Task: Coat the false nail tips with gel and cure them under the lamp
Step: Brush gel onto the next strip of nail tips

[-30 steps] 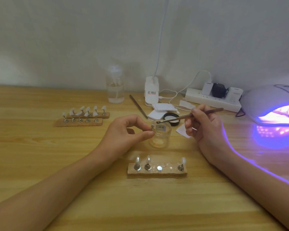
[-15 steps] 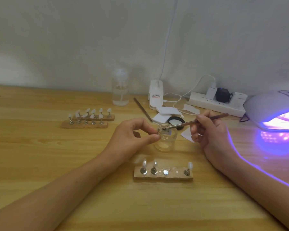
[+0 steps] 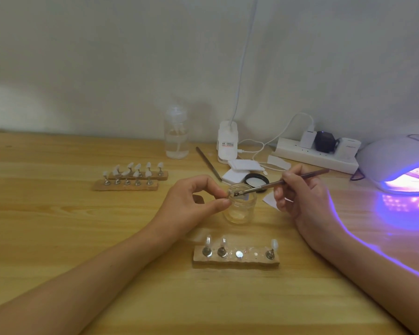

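My left hand (image 3: pixel 194 204) pinches a small nail tip on its stand (image 3: pixel 229 193) between thumb and forefinger, right over the open glass gel jar (image 3: pixel 240 211). In my right hand (image 3: pixel 298 197) is a thin brown brush (image 3: pixel 281 182), whose bristle end touches the pinched tip. A wooden holder (image 3: pixel 236 261) lies in front of the jar with three nail tips standing on it and two bare magnet spots. The UV lamp (image 3: pixel 397 163) at the right edge glows purple.
Two more wooden holders (image 3: pixel 128 183) with several white tips lie at the left. Behind the jar are its black lid (image 3: pixel 257 180), white pads (image 3: pixel 243 165), a metal tool (image 3: pixel 208 163), a clear bottle (image 3: pixel 176 136), a desk-lamp base (image 3: pixel 228 142) and a power strip (image 3: pixel 317 153).
The brush tip has slid a little along the nail tip held over the jar. Both hands stay in the same place; the view has shifted slightly.
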The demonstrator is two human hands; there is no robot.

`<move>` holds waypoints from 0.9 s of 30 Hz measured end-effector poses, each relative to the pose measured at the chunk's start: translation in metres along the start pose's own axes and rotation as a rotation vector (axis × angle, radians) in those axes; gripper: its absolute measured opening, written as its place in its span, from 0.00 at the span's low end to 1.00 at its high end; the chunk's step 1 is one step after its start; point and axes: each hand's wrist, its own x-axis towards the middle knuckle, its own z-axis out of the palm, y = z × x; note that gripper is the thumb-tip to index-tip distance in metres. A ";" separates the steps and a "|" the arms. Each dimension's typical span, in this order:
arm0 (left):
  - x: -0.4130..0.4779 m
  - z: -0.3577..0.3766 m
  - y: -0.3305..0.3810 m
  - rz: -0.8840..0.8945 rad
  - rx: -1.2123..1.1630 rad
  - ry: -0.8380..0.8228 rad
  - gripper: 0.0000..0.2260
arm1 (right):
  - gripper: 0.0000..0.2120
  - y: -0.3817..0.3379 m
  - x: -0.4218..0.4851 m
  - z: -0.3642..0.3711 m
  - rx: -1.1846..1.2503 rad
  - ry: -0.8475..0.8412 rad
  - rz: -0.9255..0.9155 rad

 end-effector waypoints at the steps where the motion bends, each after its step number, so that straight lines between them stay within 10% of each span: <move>1: 0.000 0.000 0.000 0.005 0.000 0.000 0.05 | 0.16 -0.001 0.000 0.000 0.016 0.002 -0.004; 27: 0.003 0.000 -0.004 0.061 -0.003 -0.001 0.06 | 0.08 -0.001 0.000 -0.001 0.055 -0.064 0.001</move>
